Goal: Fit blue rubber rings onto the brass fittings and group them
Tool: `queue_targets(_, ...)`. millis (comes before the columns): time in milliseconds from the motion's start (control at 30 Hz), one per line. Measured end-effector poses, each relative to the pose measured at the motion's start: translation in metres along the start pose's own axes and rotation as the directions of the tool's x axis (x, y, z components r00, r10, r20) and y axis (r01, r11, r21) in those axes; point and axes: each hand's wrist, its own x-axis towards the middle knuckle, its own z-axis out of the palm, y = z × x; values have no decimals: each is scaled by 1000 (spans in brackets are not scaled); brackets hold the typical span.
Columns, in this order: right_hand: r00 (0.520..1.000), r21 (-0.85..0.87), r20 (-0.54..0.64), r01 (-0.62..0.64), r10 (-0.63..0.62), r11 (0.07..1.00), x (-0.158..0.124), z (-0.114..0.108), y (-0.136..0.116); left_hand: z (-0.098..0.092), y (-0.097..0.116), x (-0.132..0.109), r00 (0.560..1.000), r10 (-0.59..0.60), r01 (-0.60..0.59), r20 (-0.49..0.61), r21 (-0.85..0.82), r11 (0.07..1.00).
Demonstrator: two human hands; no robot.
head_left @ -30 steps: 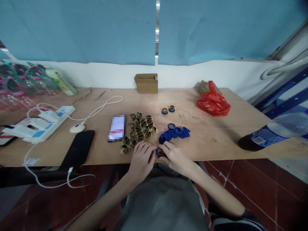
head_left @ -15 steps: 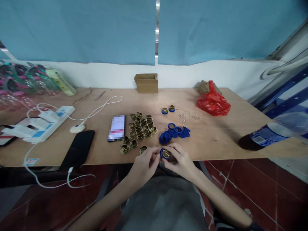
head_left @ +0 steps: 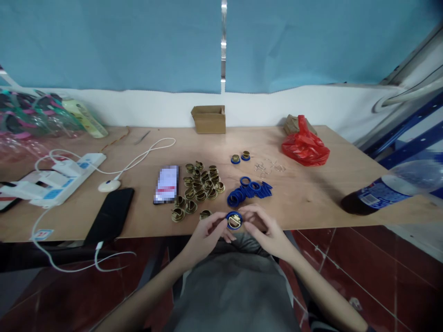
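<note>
My left hand pinches a brass fitting by its left edge, at the table's front edge. A blue ring sits around the fitting, and a half-round piece shows on its face. At the right side of the fitting is my right hand, its thumb and fingers apart; whether a fingertip touches the ring is unclear. A pile of blue rings lies just beyond my hands. Loose brass fittings cluster to the left, one close to my left hand. Two fittings with blue rings stand farther back.
Thin wire rings lie right of centre, before a red plastic bag. A cola bottle lies at right. Two phones, a power strip and white cables occupy the left. A cardboard box stands at the back.
The fitting has turned so its face shows more fully. My right fingers have loosened and drawn slightly away to the right, while my left hand keeps its pinch.
</note>
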Motion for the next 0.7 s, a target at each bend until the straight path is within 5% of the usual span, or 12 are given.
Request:
queue_targets(267, 977, 99, 146, -172, 157, 980, 0, 5, 13, 3, -1, 1, 999, -37, 37, 19, -20, 999)
queue_targets(533, 984, -42, 139, -106, 111, 993, -5, 6, 12, 5, -6, 0, 999, -26, 27, 31, -20, 999)
queue_targets(700, 975, 50, 166, -161, 150, 986, -5, 9, 13, 5, -7, 0, 998, -45, 46, 40, -29, 999)
